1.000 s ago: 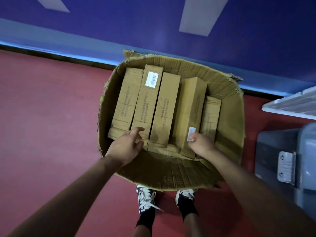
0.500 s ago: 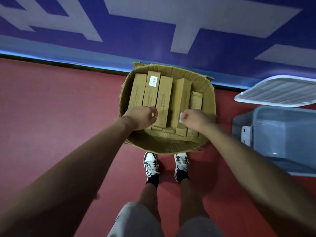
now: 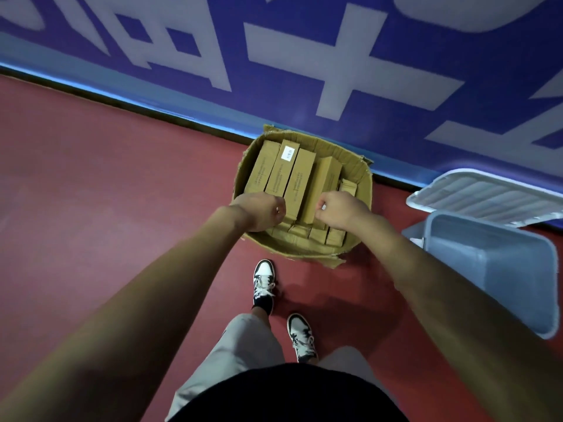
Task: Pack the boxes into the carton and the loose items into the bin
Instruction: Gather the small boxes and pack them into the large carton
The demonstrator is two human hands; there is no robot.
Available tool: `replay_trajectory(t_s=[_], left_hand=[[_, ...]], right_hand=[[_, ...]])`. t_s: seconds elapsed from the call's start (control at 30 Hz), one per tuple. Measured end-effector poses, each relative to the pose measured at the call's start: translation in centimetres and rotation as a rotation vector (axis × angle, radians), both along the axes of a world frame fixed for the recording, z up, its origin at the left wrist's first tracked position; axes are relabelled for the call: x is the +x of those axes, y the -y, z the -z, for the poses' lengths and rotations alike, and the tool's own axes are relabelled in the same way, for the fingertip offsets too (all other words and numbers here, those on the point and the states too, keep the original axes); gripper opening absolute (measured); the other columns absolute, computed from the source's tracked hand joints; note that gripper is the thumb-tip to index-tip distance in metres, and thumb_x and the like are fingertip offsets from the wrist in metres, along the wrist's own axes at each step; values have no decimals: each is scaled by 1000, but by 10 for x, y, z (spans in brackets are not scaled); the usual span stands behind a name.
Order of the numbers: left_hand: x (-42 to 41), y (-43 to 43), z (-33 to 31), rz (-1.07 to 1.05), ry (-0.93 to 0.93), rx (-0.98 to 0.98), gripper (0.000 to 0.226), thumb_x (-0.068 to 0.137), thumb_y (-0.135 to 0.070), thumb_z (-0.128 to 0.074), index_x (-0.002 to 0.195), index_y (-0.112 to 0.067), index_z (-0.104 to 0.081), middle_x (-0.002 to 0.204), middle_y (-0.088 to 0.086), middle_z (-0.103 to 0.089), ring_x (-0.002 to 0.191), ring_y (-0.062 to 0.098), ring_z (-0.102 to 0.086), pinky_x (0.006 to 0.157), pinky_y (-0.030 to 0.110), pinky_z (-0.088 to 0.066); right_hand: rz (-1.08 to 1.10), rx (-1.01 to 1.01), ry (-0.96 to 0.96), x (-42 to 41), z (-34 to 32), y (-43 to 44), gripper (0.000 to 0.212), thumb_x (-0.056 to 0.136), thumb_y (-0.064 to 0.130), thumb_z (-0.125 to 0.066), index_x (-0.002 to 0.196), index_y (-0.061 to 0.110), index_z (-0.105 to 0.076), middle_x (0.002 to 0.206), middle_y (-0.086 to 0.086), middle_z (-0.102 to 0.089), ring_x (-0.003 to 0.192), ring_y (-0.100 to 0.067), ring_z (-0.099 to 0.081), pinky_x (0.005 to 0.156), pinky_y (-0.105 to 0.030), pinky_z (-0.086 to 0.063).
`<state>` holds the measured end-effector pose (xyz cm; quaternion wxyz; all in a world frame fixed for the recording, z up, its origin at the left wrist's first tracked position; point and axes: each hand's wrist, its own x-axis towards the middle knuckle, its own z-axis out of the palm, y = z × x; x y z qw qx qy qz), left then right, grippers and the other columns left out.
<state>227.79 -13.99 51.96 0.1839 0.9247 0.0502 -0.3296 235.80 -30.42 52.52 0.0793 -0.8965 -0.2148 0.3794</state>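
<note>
Long boxes [image 3: 300, 181] are packed in the carton [image 3: 364, 190], axes running straight ahead. The left hand [image 3: 262, 211] and right hand [image 3: 338, 210] are held curled, seemingly empty, above their near ends; the bin [image 3: 487, 269] lies nearest the right.

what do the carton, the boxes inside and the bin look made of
The carton: brown corrugated cardboard, matte; its ragged torn rim and creased walls show it.
The boxes: smoother tan cardboard, matte, with printed text and one white label.
The bin: probably moulded plastic, grey-blue, slightly glossy, with a rounded rim.
</note>
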Motion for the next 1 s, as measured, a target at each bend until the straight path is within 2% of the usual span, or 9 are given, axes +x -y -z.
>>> replay_trajectory(t_s=[0.2,0.33,0.47,0.6,0.67,0.73,0.83,0.9,1.0], left_hand=[[-63,41,-25,-127,40,7,25,94,-26,-44,112,-18,-60,111,5,-65,100,25,-58,79,32,-45],[-114,66,-40,-303,96,-58,26,93,-24,-45,113,-16,-60,113,6,-64,102,25,-58,86,35,-48],[-172,90,-53,-508,128,-125,27,92,-21,-49,113,-10,-62,112,11,-64,104,28,-57,90,35,-46],[-234,106,-60,-642,77,-136,28,91,-20,-49,115,-11,-61,116,10,-63,108,28,-57,93,36,-46],[-267,107,-64,-709,56,-117,29,92,-20,-48,118,-12,-59,120,9,-63,111,27,-56,94,34,-45],[-306,106,-70,-788,42,-83,31,93,-19,-48,122,-13,-58,124,9,-61,114,26,-55,92,28,-42],[-370,107,-77,-915,25,-29,31,94,-21,-48,122,-14,-58,126,9,-60,116,26,-54,94,28,-41],[-415,113,-82,-980,22,11,31,93,-22,-48,121,-15,-59,125,8,-60,117,26,-52,97,29,-42],[-482,130,-89,-1063,19,32,31,93,-22,-47,122,-16,-58,125,6,-59,116,25,-53,88,25,-40]], right_hand=[[-171,18,63,-41,-26,30,23,90,24,-48,104,18,-65,109,-4,-65,99,-23,-59,79,-32,-49],[-288,11,88,-77,-35,41,26,90,21,-46,104,13,-66,100,-6,-66,87,-22,-56,76,-32,-46],[-324,96,24,-124,-33,43,22,89,20,-48,97,10,-66,94,-9,-69,90,-27,-64,76,-34,-51],[-468,108,-34,-182,-33,39,22,90,22,-49,95,9,-66,93,-2,-67,81,-24,-61,71,-31,-46],[-530,137,-44,-209,-38,30,22,91,20,-50,94,5,-66,97,3,-65,88,-26,-62,72,-30,-44],[-593,153,-53,-239,-48,20,20,90,19,-50,90,6,-66,92,-4,-66,91,-27,-62,72,-28,-42],[-700,181,-56,-286,-61,6,17,87,16,-51,87,9,-67,95,-11,-71,97,-29,-64,90,-35,-46],[-778,181,-43,-321,-69,2,19,87,16,-51,92,10,-68,100,-12,-71,100,-30,-64,90,-37,-48],[-893,181,-14,-380,-75,4,23,87,17,-52,100,9,-69,102,-14,-71,101,-29,-64,88,-34,-50]])
